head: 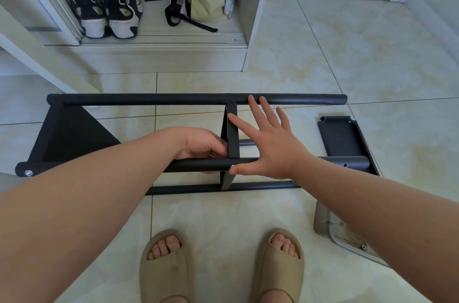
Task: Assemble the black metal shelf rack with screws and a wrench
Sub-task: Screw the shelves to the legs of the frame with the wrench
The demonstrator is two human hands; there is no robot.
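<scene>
Looking down from your head, you see the black rack frame [69, 134] lying on the tiled floor [347, 59], just ahead of your slippers [164, 268]. Your left hand [201, 146] curls round the near tube [193, 165] beside the cross brace [233, 136]. Your right hand [269, 146] is spread wide, with its thumb on that tube and its fingertips at the far tube [149, 99].

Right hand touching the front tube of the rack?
Touching. The head view shows the right hand laid across the front tube, thumb pressed along its lower edge, fingers spread.
</scene>
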